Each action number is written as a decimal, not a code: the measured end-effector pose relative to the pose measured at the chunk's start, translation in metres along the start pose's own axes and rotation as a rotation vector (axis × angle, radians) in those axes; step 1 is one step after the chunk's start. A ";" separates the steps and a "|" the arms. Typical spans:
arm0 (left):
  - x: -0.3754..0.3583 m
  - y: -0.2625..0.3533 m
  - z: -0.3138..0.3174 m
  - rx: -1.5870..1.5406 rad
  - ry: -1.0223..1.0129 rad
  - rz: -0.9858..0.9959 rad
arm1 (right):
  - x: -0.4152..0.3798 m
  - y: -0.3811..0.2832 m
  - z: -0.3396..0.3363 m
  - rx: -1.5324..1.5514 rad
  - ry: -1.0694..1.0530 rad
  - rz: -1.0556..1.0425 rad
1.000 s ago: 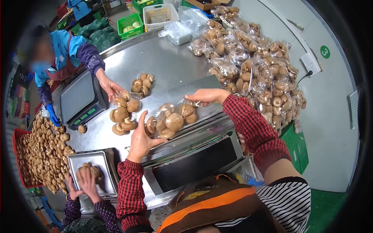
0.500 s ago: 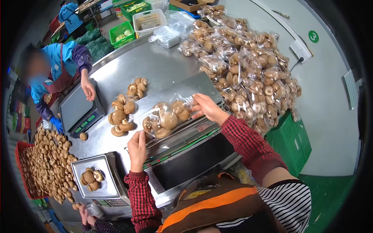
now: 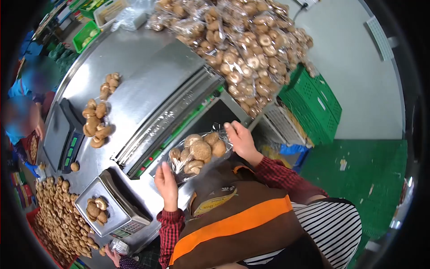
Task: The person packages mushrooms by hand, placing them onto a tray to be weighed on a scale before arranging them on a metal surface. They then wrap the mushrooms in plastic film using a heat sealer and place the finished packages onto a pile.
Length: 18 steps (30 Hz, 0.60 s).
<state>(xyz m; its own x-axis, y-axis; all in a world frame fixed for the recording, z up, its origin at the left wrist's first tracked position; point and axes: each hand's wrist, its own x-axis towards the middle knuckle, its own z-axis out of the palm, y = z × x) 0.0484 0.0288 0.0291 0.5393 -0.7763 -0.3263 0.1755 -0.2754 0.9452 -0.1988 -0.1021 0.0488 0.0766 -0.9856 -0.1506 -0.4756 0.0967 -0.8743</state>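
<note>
A clear plastic bag of brown mushrooms (image 3: 200, 150) is held in front of my apron, stretched between both hands. My left hand (image 3: 167, 186) pinches its left end, with the thumb up. My right hand (image 3: 244, 143) grips the right end, fingers partly behind the film. Just beyond the bag runs a long bag sealer (image 3: 170, 114) with a green strip and a red light. Several mushrooms lie in two groups, a nearer group (image 3: 95, 122) and a farther group (image 3: 110, 84), on the steel table (image 3: 134, 67).
Bagged mushrooms (image 3: 251, 54) form a big heap at the back right, near green crates (image 3: 313, 105). At left are a weighing scale with a tray (image 3: 107, 226), a darker scale (image 3: 58, 134) and loose mushrooms (image 3: 62, 210). Co-workers stand at the left; another person's hand (image 3: 113, 255) shows low left.
Both hands have drawn the mushroom bag back from over the sealer toward my body. My view has swung right and down, showing more of the green floor.
</note>
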 end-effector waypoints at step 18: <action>-0.008 -0.014 0.067 -0.677 -0.896 0.264 | -0.089 -0.006 0.006 0.884 -1.045 0.277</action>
<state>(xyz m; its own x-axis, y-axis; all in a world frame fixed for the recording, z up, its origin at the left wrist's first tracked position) -0.0141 0.0011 0.0174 -0.1058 -0.9631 0.2477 0.6964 0.1061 0.7098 -0.1980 -0.0141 0.0645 0.8688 -0.3997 -0.2922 0.0910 0.7091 -0.6992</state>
